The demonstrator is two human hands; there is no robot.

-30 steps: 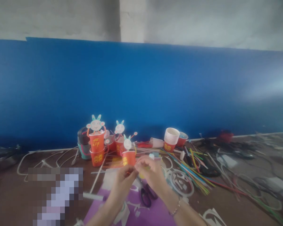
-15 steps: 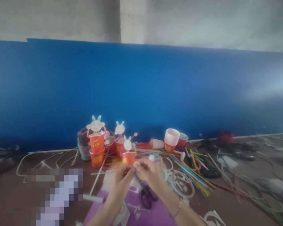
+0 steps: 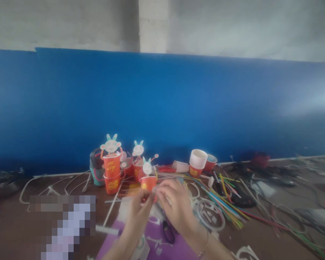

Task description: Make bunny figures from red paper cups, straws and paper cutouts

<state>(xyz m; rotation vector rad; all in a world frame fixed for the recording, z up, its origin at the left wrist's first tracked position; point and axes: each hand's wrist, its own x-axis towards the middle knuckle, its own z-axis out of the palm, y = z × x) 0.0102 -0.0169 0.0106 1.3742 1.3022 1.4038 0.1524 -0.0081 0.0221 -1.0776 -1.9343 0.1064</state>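
My left hand [image 3: 141, 207] is closed, thumb and fingers pinched on something small that I cannot make out. Beside it, almost touching, my right hand [image 3: 174, 202] is closed too, its fingertips at the same small pale bit. Just behind the fingertips stands a red cup [image 3: 148, 182] with a paper rabbit [image 3: 147, 167] on top. Black-handled scissors [image 3: 168, 231] lie under my right hand on a purple sheet [image 3: 162, 249], among white paper scraps.
Two stacked red cups [image 3: 112, 183] with a rabbit figure stand at the left. Further right are a stack of paper cups [image 3: 198, 160], coloured sticks [image 3: 224, 204], a tape-like ring [image 3: 222, 224] and tangled cables [image 3: 287, 224]. A blue partition [image 3: 162, 101] rises behind.
My right hand has turned slightly and its fingers have shifted, covering more of the scissors. My left hand stays nearly in place. The whole view has moved slightly.
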